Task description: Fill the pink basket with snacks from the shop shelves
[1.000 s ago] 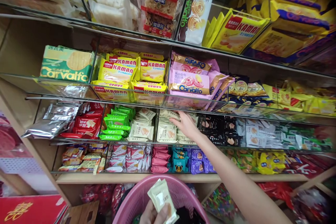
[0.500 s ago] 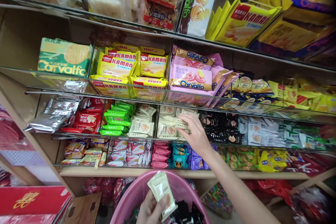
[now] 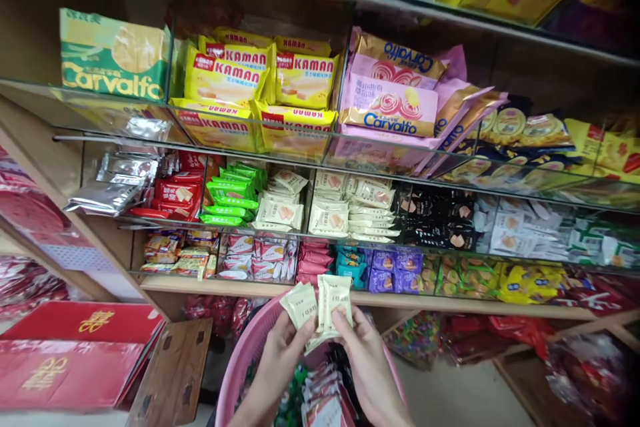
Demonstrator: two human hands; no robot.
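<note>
My left hand is closed on a small cream snack packet, thumb on top. Right beside it, my right hand grips more cream snack packets, which look stacked. Both hands are held together over a pink plastic basket. Inside the basket lie red-and-white packets, dark green ones and black ones, partly hidden by my hands and wrists. Matching cream packets sit in the shelf compartment ahead, beside black packets.
Glass-fronted shelves hold yellow Kaman packs, pink Carvalfo packs and a green Carvalfo pack. A wooden shelf edge runs just beyond the basket. Red boxes and a brown wooden board are at the lower left.
My right hand has come down from the cream packets on the shelf to beside my left hand, now holding packets. The view has tilted down, showing more of the basket.
</note>
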